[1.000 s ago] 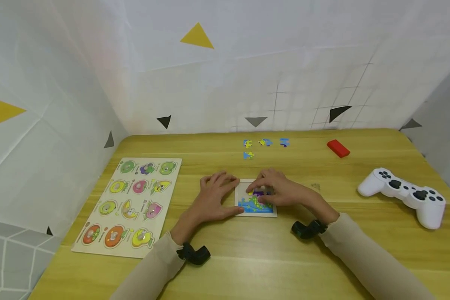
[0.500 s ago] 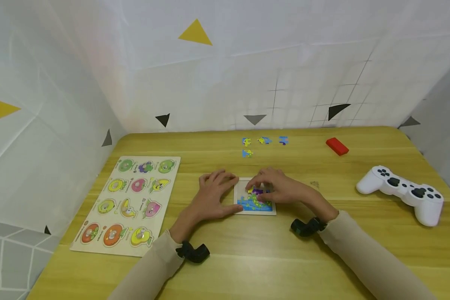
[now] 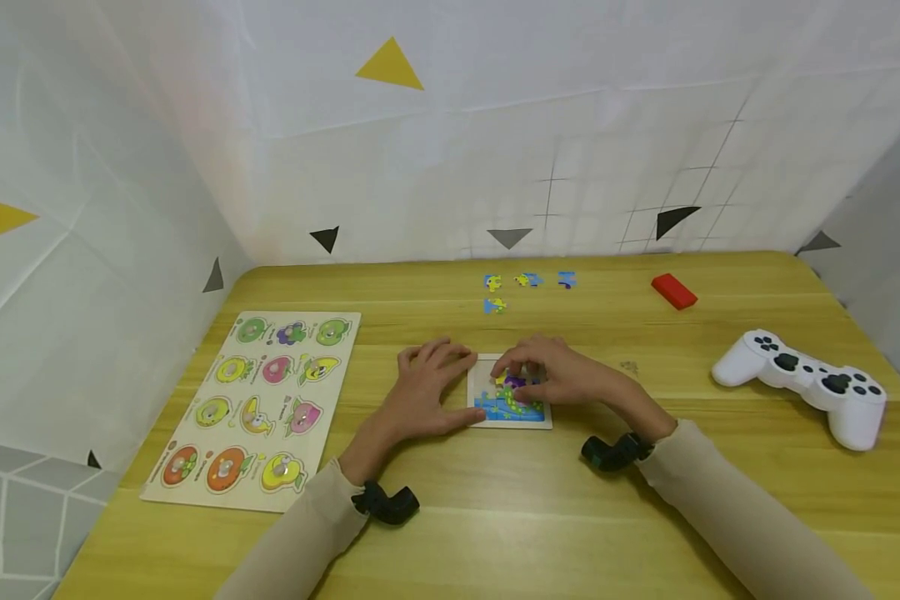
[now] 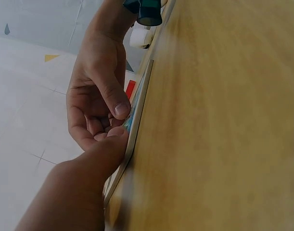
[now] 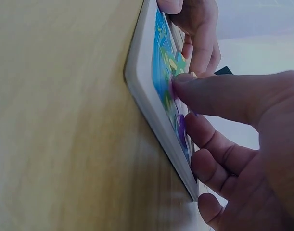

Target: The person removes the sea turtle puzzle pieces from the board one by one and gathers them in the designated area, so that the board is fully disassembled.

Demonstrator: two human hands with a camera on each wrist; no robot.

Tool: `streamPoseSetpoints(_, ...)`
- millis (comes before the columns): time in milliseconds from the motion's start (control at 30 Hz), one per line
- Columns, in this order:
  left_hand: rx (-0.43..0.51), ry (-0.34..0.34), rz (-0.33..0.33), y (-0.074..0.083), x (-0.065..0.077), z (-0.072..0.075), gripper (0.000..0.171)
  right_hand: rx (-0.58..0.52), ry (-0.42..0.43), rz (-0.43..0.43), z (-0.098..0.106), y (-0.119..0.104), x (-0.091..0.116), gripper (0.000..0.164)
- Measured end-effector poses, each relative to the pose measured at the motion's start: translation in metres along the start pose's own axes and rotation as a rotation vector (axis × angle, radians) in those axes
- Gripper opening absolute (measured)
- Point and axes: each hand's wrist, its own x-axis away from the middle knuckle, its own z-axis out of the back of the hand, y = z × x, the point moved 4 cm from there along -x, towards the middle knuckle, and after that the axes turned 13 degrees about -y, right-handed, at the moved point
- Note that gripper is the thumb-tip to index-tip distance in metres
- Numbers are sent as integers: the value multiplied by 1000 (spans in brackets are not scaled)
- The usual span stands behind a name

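A small jigsaw board [image 3: 483, 375] with a pale frame lies mid-table in the head view, its near part filled with blue and green pieces. My left hand [image 3: 423, 396] spans its left side, the thumb on the near left frame and the fingers by the far left corner. Over the board, my right hand [image 3: 551, 371] pinches a green-and-yellow puzzle piece [image 5: 179, 61] between thumb and bent fingers. In the right wrist view this piece sticks up from the picture, partly covered by the thumb. Purple pieces [image 5: 180, 130] show beneath the right fingers.
Several loose puzzle pieces [image 3: 528, 280] lie behind the board. A fruit peg board [image 3: 337, 367] is at the left. At the right are a red block [image 3: 673, 291] and a white game controller [image 3: 806, 379]. White sheeting [image 3: 420, 183] rises behind the table.
The right fingers have bent a little more over the board, showing more of the yellow and purple pieces. The left hand keeps its place; the head view has shifted slightly.
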Motion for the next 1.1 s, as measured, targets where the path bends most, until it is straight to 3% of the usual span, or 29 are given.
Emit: streamPoseSetpoints(1100, 1, -3, -2, 0, 0, 0, 85, 66, -21, -41, -1, 0, -1, 39)
